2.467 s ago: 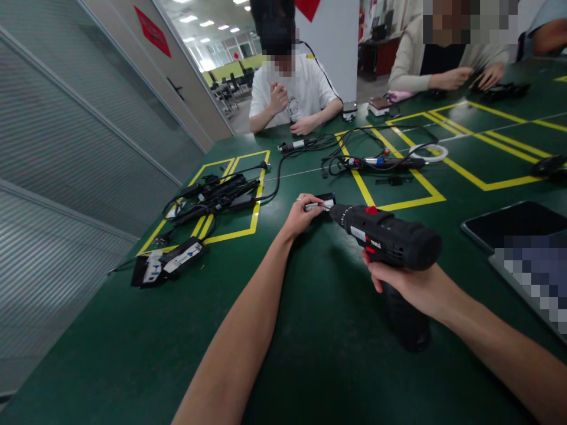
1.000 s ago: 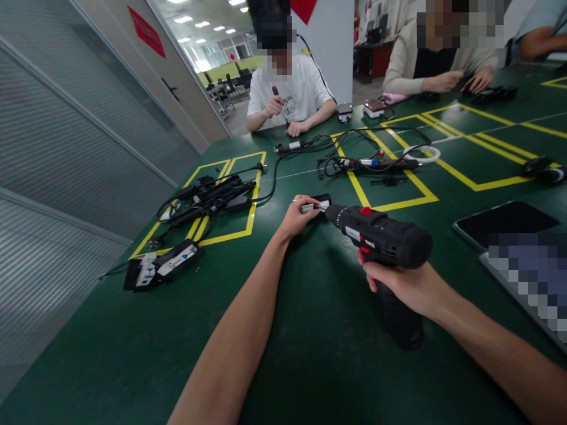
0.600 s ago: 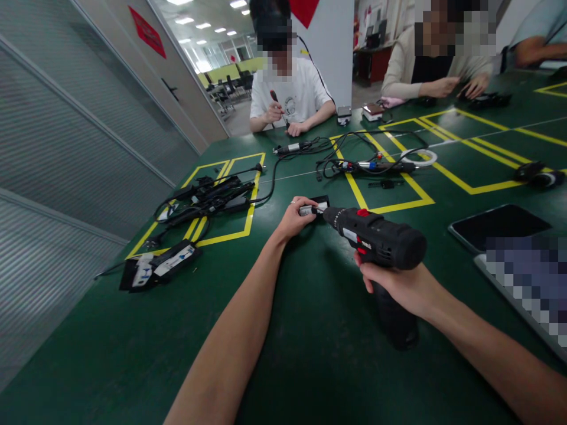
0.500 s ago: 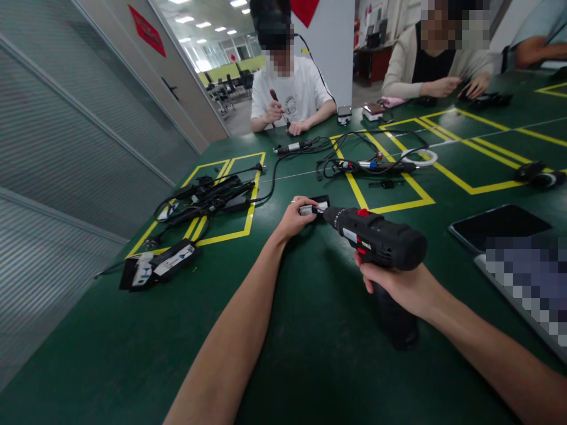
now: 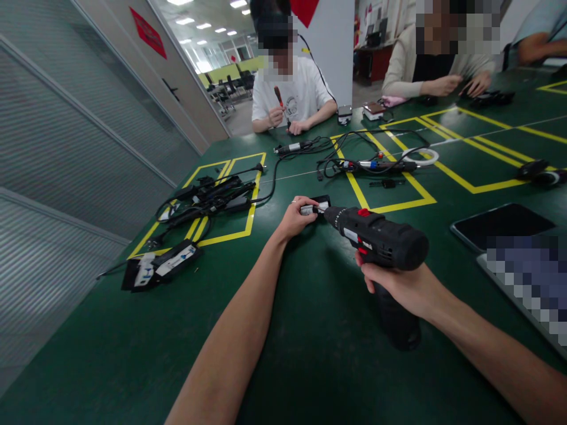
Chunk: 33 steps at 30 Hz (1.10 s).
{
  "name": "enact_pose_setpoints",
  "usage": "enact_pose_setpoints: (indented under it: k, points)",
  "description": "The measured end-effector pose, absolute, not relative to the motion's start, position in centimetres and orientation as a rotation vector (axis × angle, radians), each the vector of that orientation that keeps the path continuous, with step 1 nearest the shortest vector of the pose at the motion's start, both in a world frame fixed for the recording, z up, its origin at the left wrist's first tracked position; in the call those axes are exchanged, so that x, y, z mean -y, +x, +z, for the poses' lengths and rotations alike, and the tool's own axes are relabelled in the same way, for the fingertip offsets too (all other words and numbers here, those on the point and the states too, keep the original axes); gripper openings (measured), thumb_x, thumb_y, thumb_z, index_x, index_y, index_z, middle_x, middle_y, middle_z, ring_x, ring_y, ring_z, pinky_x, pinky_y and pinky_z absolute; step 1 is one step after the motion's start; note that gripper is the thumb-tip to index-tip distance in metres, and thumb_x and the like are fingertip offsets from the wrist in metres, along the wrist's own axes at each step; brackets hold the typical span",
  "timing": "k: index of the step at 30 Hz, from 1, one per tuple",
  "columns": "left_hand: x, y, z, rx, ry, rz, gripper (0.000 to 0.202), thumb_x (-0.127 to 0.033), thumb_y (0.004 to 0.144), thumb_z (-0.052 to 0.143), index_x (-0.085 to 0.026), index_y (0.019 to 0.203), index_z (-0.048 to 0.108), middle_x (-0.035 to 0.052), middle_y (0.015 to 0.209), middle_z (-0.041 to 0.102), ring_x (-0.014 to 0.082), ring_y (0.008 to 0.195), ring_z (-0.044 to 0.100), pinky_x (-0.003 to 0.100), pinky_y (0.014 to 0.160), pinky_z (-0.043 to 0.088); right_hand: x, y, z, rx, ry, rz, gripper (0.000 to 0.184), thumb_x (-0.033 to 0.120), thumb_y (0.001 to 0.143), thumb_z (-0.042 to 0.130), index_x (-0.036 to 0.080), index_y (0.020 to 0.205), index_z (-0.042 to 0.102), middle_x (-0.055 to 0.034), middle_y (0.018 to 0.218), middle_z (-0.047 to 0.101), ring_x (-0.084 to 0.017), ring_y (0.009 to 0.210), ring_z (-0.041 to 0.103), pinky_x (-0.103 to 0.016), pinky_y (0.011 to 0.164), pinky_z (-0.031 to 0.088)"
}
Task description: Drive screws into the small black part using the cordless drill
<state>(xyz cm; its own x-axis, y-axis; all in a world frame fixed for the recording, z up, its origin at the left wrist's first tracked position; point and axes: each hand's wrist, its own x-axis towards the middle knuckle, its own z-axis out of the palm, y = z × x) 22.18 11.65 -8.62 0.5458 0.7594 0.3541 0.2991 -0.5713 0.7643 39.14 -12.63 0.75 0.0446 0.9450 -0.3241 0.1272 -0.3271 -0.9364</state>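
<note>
My right hand is closed round the grip of a black cordless drill with red buttons. Its chuck points left at a small black part with a white label on the green table. My left hand pinches that part and holds it down on the table. The drill's tip meets the part right beside my left fingers.
A pile of black cables and adapters lies in a yellow-taped box at left, an opened black device nearer me. More cables and tools lie beyond. A tablet sits at right. Two people sit across the table, working.
My hands and the drill have held their places on the part. The person opposite has raised a red-handled tool in one hand. The view has shifted slightly.
</note>
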Motion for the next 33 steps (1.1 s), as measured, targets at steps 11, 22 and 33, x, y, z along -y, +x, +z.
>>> enact_pose_setpoints:
  k: [11,22,33]
  points:
    - [-12.06,22.07,-9.06,-0.835,2.179,0.928,0.025,-0.017,0.071,0.068,-0.019,0.097,0.069,0.0041,0.102,0.060,0.0187,0.103,0.055,0.034,0.098,0.042,12.55,39.21,0.79,1.130,-1.593,1.355,0.008,0.022,0.076,0.056,0.020,0.084,0.058,0.0016,0.062,0.059,-0.016,0.061,0.056,-0.031,0.061,0.042]
    - [-12.21,21.93,-9.18,-0.796,2.202,0.925,0.021,-0.028,0.079,0.067,-0.020,0.098,0.068,0.0049,0.102,0.061,0.0194,0.104,0.055,0.035,0.098,0.041,12.66,39.15,0.74,1.116,-1.570,1.347,0.008,0.018,0.074,0.057,0.020,0.082,0.057,0.0020,0.061,0.058,-0.016,0.060,0.057,-0.032,0.063,0.044]
    - [-12.20,21.89,-9.12,-0.800,2.194,0.913,0.022,-0.030,0.079,0.067,-0.020,0.098,0.069,0.0051,0.102,0.061,0.0201,0.105,0.055,0.036,0.099,0.041,12.66,39.21,0.85,1.123,-1.582,1.339,0.006,0.021,0.075,0.057,0.020,0.081,0.058,0.0019,0.061,0.059,-0.016,0.060,0.057,-0.031,0.061,0.043]
